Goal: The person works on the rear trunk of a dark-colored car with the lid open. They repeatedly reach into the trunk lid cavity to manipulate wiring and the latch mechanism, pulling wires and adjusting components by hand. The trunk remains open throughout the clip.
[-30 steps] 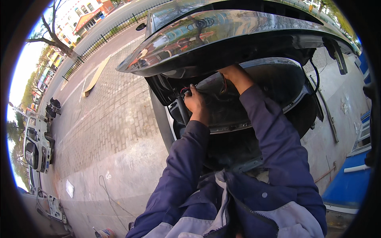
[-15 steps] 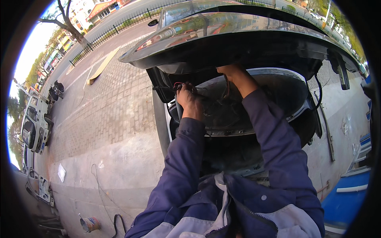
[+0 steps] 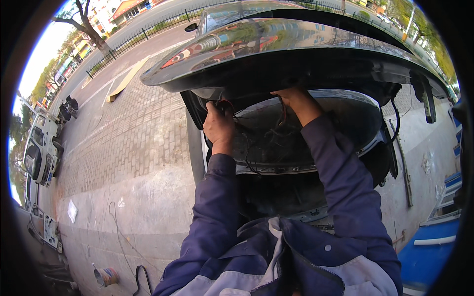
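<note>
Leftward, by a little, goes the person's bare left hand since half a second ago, now at eleven o'clock from the chest; the bare right hand stays near twelve, tucked under the car's raised, glossy dark lid. Thin red wire loops beside the left hand, whose fingers are curled, though I can't tell whether they grip it. Another slim red-and-dark wire hangs below the right hand, its fingertips hidden, so that hold I can't judge either. I'd call this step handling wiring beneath the lid; the next move seems to call for seeing the wire ends and not tugging them. At ten o'clock spreads grey brick paving, with a boxy white vehicle beyond; a small paint-smeared tin sits at nine, a blue panel at three, black railings at eleven.
</note>
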Motion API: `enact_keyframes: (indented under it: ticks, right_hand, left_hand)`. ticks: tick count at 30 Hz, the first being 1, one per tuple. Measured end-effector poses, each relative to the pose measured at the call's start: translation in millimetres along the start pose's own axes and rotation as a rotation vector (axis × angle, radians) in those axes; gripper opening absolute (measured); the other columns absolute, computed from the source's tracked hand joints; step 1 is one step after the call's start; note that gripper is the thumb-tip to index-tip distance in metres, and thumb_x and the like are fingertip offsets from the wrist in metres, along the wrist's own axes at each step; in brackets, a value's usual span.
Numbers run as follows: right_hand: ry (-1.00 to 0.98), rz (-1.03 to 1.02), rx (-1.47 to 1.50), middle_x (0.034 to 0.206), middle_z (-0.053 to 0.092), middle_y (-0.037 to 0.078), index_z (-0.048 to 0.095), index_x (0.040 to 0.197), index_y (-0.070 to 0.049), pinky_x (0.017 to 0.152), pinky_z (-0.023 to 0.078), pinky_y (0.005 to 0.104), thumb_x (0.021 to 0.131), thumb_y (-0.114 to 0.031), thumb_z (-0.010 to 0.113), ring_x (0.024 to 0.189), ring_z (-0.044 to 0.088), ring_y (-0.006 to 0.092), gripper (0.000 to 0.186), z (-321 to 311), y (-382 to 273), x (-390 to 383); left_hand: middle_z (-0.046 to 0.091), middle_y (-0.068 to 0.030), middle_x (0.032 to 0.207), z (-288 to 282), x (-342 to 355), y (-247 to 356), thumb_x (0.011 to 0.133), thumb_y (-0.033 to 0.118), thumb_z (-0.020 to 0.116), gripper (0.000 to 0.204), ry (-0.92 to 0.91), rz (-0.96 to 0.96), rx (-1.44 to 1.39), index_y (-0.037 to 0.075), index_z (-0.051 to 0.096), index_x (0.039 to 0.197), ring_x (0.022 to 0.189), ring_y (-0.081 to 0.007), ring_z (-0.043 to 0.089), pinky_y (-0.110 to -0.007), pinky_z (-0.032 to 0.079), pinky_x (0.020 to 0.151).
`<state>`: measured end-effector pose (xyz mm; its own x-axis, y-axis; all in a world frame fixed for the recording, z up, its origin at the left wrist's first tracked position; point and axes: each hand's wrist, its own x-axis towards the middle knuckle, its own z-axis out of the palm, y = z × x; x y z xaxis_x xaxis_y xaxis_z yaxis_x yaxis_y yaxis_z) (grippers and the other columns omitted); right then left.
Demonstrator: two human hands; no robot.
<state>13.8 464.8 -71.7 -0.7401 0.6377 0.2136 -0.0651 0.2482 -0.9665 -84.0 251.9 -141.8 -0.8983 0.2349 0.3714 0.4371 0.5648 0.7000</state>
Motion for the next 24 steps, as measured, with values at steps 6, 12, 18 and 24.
enact_keyframes:
  ticks: [6,12,18,24]
  right_hand:
    - [0.054,0.013,0.155,0.068,0.051,-0.002,0.068,0.086,-0.009,0.049,0.032,0.0351,0.093,-0.015,0.071,0.054,0.040,0.0116,0.010,11.7,24.7,11.9]
    - [-0.025,0.041,0.363,0.067,0.049,-0.002,0.063,0.080,-0.009,0.047,0.028,0.0311,0.092,-0.007,0.070,0.052,0.038,0.0100,0.014,15.8,0.9,-10.2]
    - [0.061,-0.111,0.357,0.067,0.051,-0.001,0.064,0.081,-0.011,0.048,0.031,0.0313,0.093,-0.007,0.069,0.052,0.041,0.0113,0.015,24.6,-21.6,-25.8]
    - [0.073,0.006,0.713,0.068,0.052,0.000,0.062,0.081,-0.012,0.053,0.036,0.0325,0.094,-0.005,0.066,0.055,0.043,0.0133,0.015,29.1,-41.2,-29.5]
  left_hand:
    - [0.070,-0.0135,0.100,0.4,13.3,-16.3,0.086,0.034,0.081,0.035,0.228,0.353,0.238,0.008,0.061,0.099,0.104,-0.0375,0.065,-0.054,0.049,0.091]
    - [0.059,-0.0204,0.123,11.9,15.3,-14.5,0.081,0.036,0.084,0.054,0.305,0.235,0.175,0.001,0.057,0.112,0.120,-0.0436,0.056,-0.056,0.045,0.100]
    - [0.050,-0.0276,0.145,16.9,24.2,-21.4,0.080,0.030,0.087,0.084,0.267,0.316,-0.027,-0.002,0.037,0.140,0.132,-0.0510,0.050,-0.056,0.044,0.111]
    - [0.049,-0.0273,0.145,12.5,27.6,-12.6,0.081,0.030,0.087,0.090,0.245,0.214,0.020,-0.003,0.033,0.145,0.132,-0.0505,0.050,-0.055,0.047,0.108]
